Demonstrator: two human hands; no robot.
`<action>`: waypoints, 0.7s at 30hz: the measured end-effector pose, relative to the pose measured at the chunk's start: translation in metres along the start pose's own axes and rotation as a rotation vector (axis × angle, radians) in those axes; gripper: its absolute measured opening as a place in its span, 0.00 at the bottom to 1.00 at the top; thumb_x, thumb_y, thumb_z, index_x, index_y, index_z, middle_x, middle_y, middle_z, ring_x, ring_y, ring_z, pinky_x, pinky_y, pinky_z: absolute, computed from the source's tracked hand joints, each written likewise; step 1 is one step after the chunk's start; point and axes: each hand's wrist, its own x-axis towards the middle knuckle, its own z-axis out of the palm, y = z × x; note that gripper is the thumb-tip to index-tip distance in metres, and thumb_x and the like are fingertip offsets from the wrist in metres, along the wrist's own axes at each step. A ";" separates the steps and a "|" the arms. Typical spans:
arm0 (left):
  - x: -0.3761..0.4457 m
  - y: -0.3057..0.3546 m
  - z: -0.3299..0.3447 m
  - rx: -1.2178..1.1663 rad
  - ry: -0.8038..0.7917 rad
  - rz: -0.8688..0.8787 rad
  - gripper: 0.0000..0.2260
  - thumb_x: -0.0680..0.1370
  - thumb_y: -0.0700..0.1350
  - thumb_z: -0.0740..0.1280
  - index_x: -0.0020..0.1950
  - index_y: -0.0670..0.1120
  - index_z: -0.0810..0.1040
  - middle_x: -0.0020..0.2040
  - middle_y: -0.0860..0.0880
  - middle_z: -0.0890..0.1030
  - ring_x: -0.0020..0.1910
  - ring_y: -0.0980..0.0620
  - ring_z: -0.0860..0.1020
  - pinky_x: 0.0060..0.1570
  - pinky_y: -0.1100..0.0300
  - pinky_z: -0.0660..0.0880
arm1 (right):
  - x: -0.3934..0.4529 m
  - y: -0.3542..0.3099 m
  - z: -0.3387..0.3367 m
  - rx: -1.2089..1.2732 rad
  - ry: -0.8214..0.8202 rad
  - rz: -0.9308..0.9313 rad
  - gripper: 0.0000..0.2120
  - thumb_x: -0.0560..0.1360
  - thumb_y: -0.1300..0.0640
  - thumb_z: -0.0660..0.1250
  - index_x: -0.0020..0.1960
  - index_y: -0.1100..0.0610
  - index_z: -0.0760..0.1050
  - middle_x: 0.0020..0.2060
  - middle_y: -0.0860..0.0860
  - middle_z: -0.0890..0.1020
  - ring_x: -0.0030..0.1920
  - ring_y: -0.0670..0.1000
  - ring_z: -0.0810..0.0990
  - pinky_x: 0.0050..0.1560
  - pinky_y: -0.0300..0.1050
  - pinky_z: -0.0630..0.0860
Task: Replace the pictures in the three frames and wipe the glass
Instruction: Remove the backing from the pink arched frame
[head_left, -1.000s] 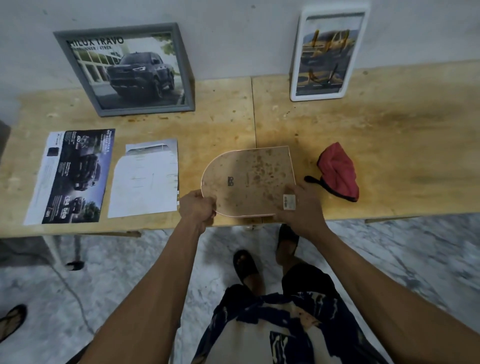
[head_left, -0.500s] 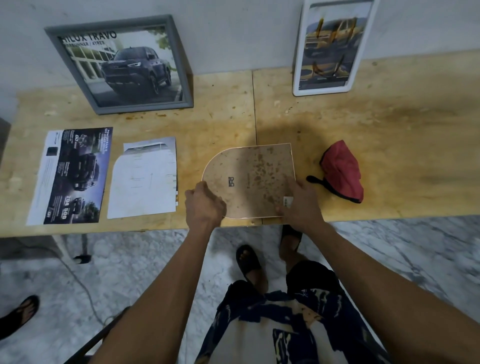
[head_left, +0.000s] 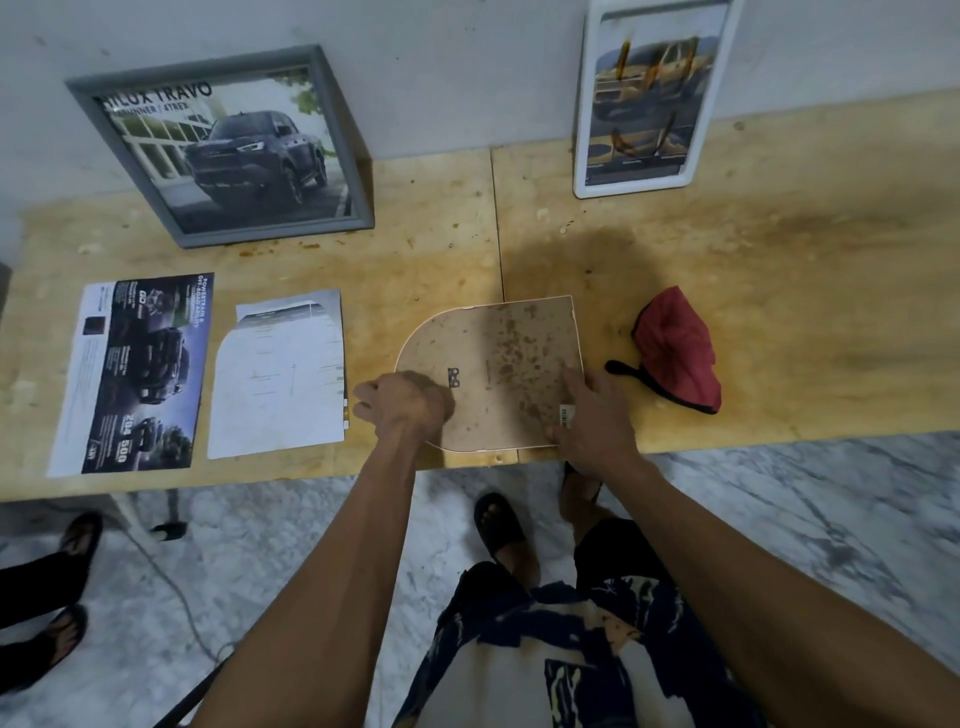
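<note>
An arch-shaped frame (head_left: 498, 358) lies face down near the table's front edge, its stained brown backing up, with a small metal hanger near the left. My left hand (head_left: 408, 405) rests as a fist on the backing's rounded left end. My right hand (head_left: 592, 415) lies flat on the lower right corner, fingers pressing the backing beside a barcode sticker. A red cloth (head_left: 680, 353) sits to the right of the frame. A grey frame (head_left: 228, 150) with a truck picture and a white frame (head_left: 649, 98) lean on the wall.
Two loose prints lie on the wooden table (head_left: 779, 291) left of the arch frame: a dark truck brochure (head_left: 140, 369) and an arch-cut sheet (head_left: 283, 379), white side up. Another person's feet in sandals (head_left: 47, 597) stand on the marble floor at the left.
My left hand has slid from the frame's lower left edge up onto the backing near the hanger. My right hand stays on the lower right corner. The camera has moved closer.
</note>
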 end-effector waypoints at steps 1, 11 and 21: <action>0.002 0.002 0.000 -0.002 -0.001 -0.039 0.30 0.73 0.48 0.74 0.70 0.36 0.69 0.73 0.40 0.60 0.71 0.40 0.61 0.65 0.53 0.66 | 0.000 0.000 0.001 -0.003 0.001 0.003 0.35 0.72 0.57 0.71 0.75 0.55 0.60 0.71 0.55 0.63 0.68 0.57 0.62 0.65 0.50 0.66; 0.071 -0.034 0.021 -0.247 -0.095 -0.104 0.36 0.54 0.61 0.80 0.54 0.40 0.83 0.54 0.44 0.83 0.50 0.42 0.82 0.52 0.46 0.81 | 0.001 0.000 -0.001 0.004 -0.052 0.039 0.39 0.73 0.60 0.70 0.78 0.55 0.53 0.74 0.55 0.58 0.72 0.58 0.58 0.69 0.49 0.63; 0.034 -0.027 -0.022 -0.511 -0.172 -0.086 0.20 0.71 0.42 0.79 0.57 0.33 0.78 0.37 0.42 0.82 0.35 0.45 0.79 0.43 0.43 0.81 | 0.002 0.005 0.001 0.072 -0.039 0.029 0.43 0.69 0.57 0.74 0.76 0.52 0.53 0.71 0.55 0.63 0.69 0.60 0.63 0.65 0.54 0.66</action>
